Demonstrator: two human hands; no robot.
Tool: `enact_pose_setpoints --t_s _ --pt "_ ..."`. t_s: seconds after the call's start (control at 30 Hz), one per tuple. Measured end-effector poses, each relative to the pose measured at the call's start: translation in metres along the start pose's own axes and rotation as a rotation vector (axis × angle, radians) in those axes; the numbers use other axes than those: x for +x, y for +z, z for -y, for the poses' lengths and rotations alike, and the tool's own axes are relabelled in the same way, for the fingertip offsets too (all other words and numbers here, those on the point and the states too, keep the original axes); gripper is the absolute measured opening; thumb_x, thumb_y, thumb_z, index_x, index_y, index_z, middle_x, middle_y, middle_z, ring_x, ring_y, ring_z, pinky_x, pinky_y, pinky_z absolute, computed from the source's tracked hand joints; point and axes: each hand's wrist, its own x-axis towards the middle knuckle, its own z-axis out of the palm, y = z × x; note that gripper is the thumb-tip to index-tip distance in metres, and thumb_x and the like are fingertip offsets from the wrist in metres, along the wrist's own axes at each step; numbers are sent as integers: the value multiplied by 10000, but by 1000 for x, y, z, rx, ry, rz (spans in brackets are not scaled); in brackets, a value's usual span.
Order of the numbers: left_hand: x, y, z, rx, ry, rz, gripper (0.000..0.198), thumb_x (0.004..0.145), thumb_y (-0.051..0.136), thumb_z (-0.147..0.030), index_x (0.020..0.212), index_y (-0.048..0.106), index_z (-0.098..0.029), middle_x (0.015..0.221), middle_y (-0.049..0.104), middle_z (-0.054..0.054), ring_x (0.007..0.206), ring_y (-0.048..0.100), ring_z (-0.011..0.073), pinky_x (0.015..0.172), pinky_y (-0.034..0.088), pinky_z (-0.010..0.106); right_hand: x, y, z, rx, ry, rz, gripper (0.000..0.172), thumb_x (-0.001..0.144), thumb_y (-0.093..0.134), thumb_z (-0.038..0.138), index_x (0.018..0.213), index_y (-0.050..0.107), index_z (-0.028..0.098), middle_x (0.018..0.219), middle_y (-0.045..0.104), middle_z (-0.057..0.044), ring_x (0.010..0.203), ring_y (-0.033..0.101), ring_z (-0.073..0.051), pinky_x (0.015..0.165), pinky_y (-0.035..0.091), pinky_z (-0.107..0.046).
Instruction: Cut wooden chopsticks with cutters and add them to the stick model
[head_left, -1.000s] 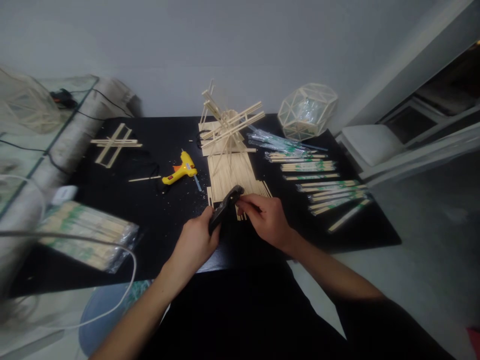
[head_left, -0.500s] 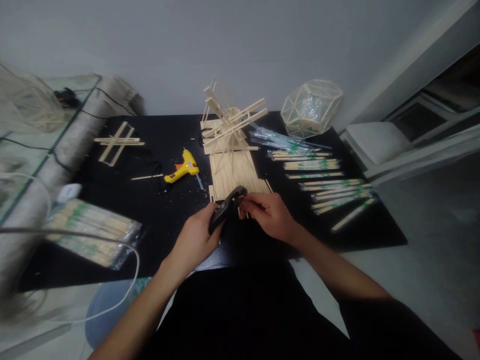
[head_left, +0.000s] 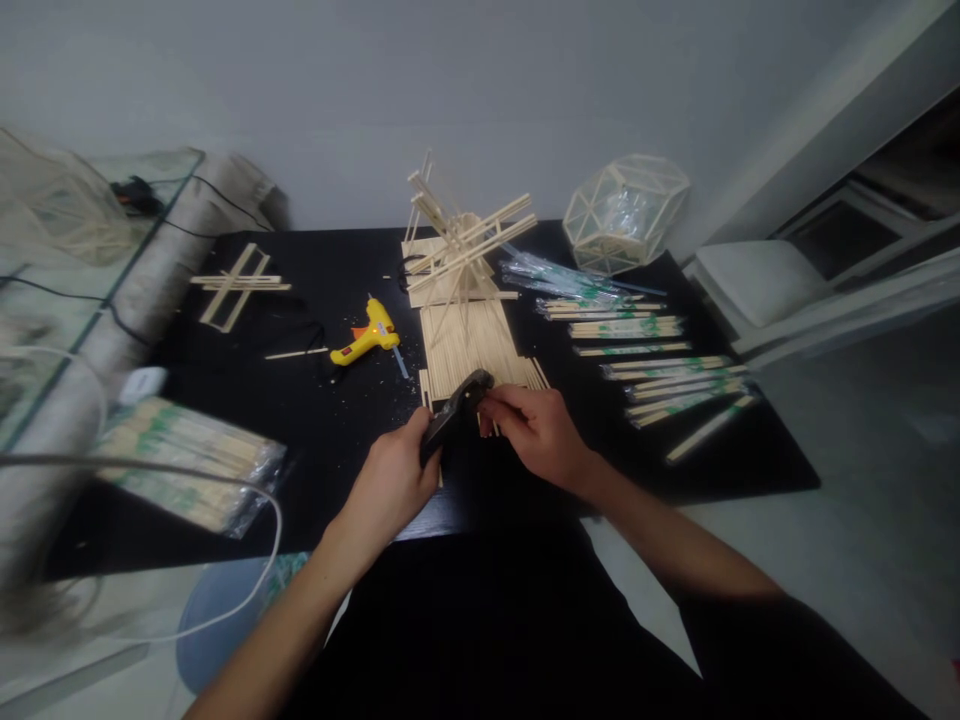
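Note:
My left hand [head_left: 394, 460] is closed around the handles of dark pliers [head_left: 452, 412], whose rounded head points up and to the right. Right at that head, my right hand [head_left: 536, 425] pinches a thin wooden stick, mostly covered by its fingers; a pale bit shows by the jaws. Just beyond both hands lies a flat panel of wooden sticks [head_left: 469, 345] set side by side. Behind it stands a windmill-like stick model [head_left: 469, 250] with crossed blades. A few loose pale sticks show beside and below the hands.
A yellow glue gun [head_left: 367, 335] lies left of the panel, near a crossed stick frame [head_left: 238, 285]. Bundles of wrapped chopsticks [head_left: 626, 328] spread to the right, with a faceted stick lantern [head_left: 626, 215] behind. A large chopstick pack [head_left: 191, 460] and white cable [head_left: 274, 545] are at left.
The view has shifted very slightly. Both hands keep nearly the same place, with the pliers and stick still held together.

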Motion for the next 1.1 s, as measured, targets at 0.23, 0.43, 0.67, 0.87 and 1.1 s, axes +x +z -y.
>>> enact_pose_setpoints --t_s 0.23,0.43,0.67,0.87,1.1 --pt "1 -2 1 -3 56 -9 38 944 523 -198 916 534 -222 782 635 2 657 602 163 635 422 258 2 -5 0 32 7 90 336 1035 561 280 736 674 174 666 678 10 594 592 -100 623 442 -225" --pt "2 -5 -1 -40 75 19 53 961 515 -199 969 564 -218 837 654 4 712 620 162 678 440 261 3 -10 2 2 -13 135 378 1065 513 308 735 639 173 672 657 10 594 574 -97 617 421 -232" --pt "0 -4 -3 -7 19 5 58 923 508 -178 910 482 -228 766 601 -3 648 581 165 640 408 261 0 -5 4 3 -40 86 322 1057 500 238 761 611 179 653 631 26 561 552 -84 621 423 -218" --pt "0 -8 -7 34 -50 23 125 900 490 -146 864 424 -246 681 535 -29 557 521 157 596 356 258 -3 -1 7 -55 -39 34 287 1049 497 200 790 618 183 673 631 24 601 590 -95 646 438 -214" --pt "2 -7 -4 33 39 -6 99 898 511 -146 881 469 -235 765 591 -3 641 569 165 630 396 262 -2 -1 7 -24 -43 36 309 1058 490 238 776 606 190 671 632 21 587 571 -98 643 440 -220"
